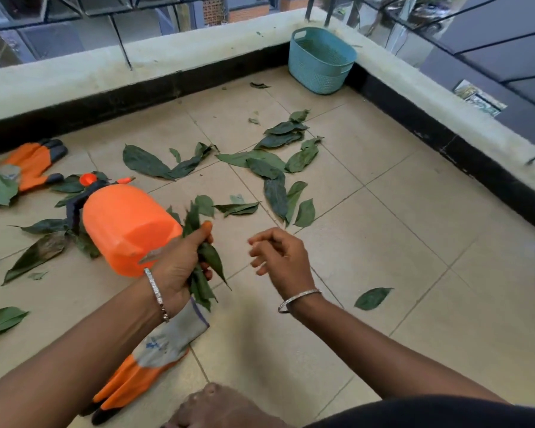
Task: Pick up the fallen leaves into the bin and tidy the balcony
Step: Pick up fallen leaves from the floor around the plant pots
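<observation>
The tiled balcony floor spreads out under you, edged by a low parapet on the far and right sides. The teal basket stands upright in the far right corner, well apart from your hands. An orange sprayer bottle lies on its side at left, just beside your left wrist. One orange-and-grey glove lies near you under your left forearm, another at far left. Fallen leaves are scattered across the middle tiles. Your left hand has its fingers clamped round a bunch of leaves. Your right hand hovers beside it, fingers loosely curled and holding nothing. A single leaf lies to its right.
</observation>
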